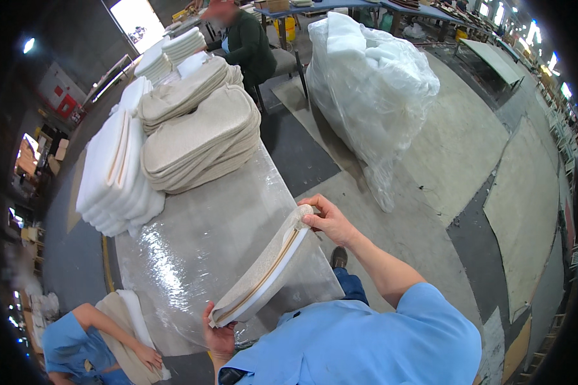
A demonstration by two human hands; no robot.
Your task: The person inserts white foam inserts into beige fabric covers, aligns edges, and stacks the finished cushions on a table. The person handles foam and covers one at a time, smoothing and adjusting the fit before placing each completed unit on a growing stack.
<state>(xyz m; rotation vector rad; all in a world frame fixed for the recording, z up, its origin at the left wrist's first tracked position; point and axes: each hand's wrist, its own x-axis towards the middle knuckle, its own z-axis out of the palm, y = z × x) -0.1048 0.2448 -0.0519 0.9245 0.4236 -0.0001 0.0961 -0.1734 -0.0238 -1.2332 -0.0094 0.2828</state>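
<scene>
Between my hands, a long curved beige cushion cover (260, 264) is held slantwise over the near edge of the table. A brown zip-like line runs along its side, and white padding (273, 276) shows as a strip beside that line. My left hand (221, 335) is closed on the near end, its fingers partly under it. My right hand (327, 220) pinches the far, upper corner, where the fabric is bunched. The table (192, 256) below has a shiny, plastic-covered top.
Stacked beige covers (202, 144) and white pads (112, 173) stand at the table's far left. A co-worker (99, 343) handles a beige cover at lower left; another person (247, 45) sits beyond the stacks. A large clear plastic bag (372, 83) of white padding stands on the floor at right.
</scene>
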